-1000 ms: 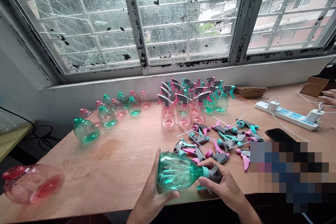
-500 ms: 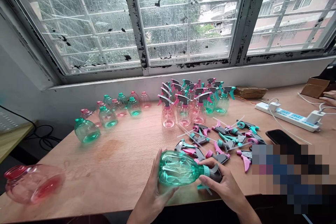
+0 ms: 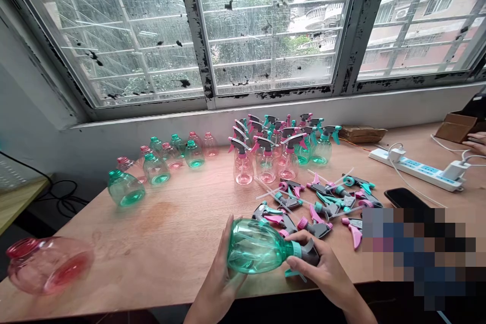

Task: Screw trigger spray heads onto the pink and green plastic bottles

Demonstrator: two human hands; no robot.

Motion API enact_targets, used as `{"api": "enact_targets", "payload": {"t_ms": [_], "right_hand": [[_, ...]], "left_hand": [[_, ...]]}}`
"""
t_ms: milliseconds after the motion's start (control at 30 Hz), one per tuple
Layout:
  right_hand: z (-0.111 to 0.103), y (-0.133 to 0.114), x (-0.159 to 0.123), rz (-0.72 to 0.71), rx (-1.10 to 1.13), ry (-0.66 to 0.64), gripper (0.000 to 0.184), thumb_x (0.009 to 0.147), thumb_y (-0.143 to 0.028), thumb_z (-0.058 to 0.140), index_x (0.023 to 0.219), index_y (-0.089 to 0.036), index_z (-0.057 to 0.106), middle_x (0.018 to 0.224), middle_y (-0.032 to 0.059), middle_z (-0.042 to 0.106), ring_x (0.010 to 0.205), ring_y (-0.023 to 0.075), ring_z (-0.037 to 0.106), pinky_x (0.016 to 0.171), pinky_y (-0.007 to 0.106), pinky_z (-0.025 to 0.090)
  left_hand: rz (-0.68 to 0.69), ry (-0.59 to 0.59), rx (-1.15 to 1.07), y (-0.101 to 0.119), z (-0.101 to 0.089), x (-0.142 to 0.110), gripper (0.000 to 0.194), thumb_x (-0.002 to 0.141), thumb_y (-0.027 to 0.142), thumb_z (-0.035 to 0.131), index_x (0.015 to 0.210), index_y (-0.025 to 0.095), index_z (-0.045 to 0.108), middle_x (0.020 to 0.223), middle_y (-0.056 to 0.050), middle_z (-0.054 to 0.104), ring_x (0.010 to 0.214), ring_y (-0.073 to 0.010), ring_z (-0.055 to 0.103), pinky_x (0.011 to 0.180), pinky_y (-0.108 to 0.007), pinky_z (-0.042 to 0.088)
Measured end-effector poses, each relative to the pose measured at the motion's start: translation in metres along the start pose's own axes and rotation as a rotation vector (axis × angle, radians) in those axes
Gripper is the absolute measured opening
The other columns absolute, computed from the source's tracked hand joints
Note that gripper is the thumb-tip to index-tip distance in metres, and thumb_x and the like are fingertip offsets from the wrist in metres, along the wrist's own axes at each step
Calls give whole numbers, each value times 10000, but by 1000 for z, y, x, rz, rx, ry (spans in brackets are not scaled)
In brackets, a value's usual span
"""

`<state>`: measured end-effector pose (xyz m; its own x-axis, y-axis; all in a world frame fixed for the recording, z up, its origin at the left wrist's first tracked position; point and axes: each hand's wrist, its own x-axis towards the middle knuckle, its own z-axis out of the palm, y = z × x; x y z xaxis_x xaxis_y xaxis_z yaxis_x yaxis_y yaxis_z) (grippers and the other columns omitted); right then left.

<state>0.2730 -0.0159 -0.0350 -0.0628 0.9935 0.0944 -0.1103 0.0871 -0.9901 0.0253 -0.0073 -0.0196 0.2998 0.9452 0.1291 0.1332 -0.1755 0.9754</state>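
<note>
A clear green spray bottle (image 3: 256, 247) lies sideways between my hands, just above the table's front edge. My left hand (image 3: 222, 268) is wrapped around its base end. At the neck, my right hand (image 3: 319, 263) grips the teal collar and grey trigger spray head (image 3: 310, 252), with thumb and fingers closed on either side. A teal trigger shows below the right fingers. Just beyond the bottle lies a pile of loose pink, teal and grey spray heads (image 3: 322, 207), several with thin white tubes.
Assembled spray bottles (image 3: 266, 162) stand together near the window wall. Bottles without heads (image 3: 156, 169) stand at the back left, and a pink bottle (image 3: 51, 266) is at the near left. To the right are a phone (image 3: 406, 197), a power strip (image 3: 417, 167) and another person's hand (image 3: 476, 143).
The green bottle has turned slightly about its length and tilted a little, its base end shifting slightly left. Both hands keep nearly the same place and hold.
</note>
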Motion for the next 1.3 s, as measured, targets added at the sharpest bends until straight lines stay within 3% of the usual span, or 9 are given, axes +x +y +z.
{"api": "enact_targets", "payload": {"t_ms": [133, 300, 500, 667, 833, 967, 1133, 1300], "right_hand": [[1, 0, 0, -19, 9, 10, 347, 780, -430, 836, 993, -187, 709, 631, -66, 548, 516, 102, 515, 479, 196, 508], [2, 0, -1, 11, 83, 5, 364, 749, -435, 862, 982, -196, 716, 686, -59, 562, 545, 103, 555, 497, 206, 569], [1, 3, 0, 23, 106, 5, 391, 739, -435, 874, 994, -191, 706, 678, -64, 560, 529, 99, 557, 499, 229, 604], [1, 4, 0, 25, 102, 12, 418, 744, -458, 865, 1009, -185, 694, 692, -46, 593, 575, 126, 591, 517, 259, 634], [1, 3, 1, 28, 100, 5, 411, 759, -450, 855, 1029, -189, 687, 715, -30, 634, 593, 145, 623, 523, 263, 626], [-1, 3, 1, 16, 68, -15, 375, 769, -425, 852, 1022, -195, 696, 721, -33, 635, 599, 141, 618, 523, 231, 597], [-2, 4, 2, 0, 34, -8, 376, 781, -428, 839, 1052, -207, 702, 733, -32, 618, 650, 155, 604, 568, 244, 608], [-2, 4, 3, 10, 35, -6, 394, 793, -444, 825, 1076, -206, 690, 745, -40, 587, 626, 153, 607, 578, 268, 612]], "left_hand": [[0, -19, 1, 2, 0, -1, 889, 939, 428, 663, 1593, 428, 62, 1670, -17, 267, 1525, -325, 271, 1280, -511, 152], [15, -61, 16, 0, -4, 0, 1069, 849, 443, 773, 1602, 390, 16, 1706, -25, 143, 1557, -339, 160, 1280, -495, 178], [35, -94, 20, -1, -5, -1, 1012, 879, 407, 746, 1601, 392, 37, 1700, -52, 167, 1548, -347, 195, 1270, -523, 183], [36, -30, 18, 3, 0, -1, 891, 933, 389, 683, 1586, 445, 79, 1673, -31, 257, 1518, -324, 293, 1267, -524, 170], [1, -39, -8, 8, 1, 2, 991, 872, 393, 759, 1596, 407, 83, 1669, -42, 271, 1509, -328, 305, 1267, -502, 200], [-52, 11, -25, 11, 1, 3, 961, 872, 422, 752, 1601, 370, 128, 1676, -52, 250, 1518, -341, 275, 1265, -490, 211], [-85, 23, -34, 12, 2, 3, 970, 866, 448, 751, 1610, 298, 148, 1620, -98, 363, 1479, -366, 348, 1250, -495, 244], [-48, 13, 8, 7, 0, 6, 978, 860, 433, 762, 1606, 325, 139, 1611, -85, 367, 1493, -348, 321, 1255, -483, 227]]}}
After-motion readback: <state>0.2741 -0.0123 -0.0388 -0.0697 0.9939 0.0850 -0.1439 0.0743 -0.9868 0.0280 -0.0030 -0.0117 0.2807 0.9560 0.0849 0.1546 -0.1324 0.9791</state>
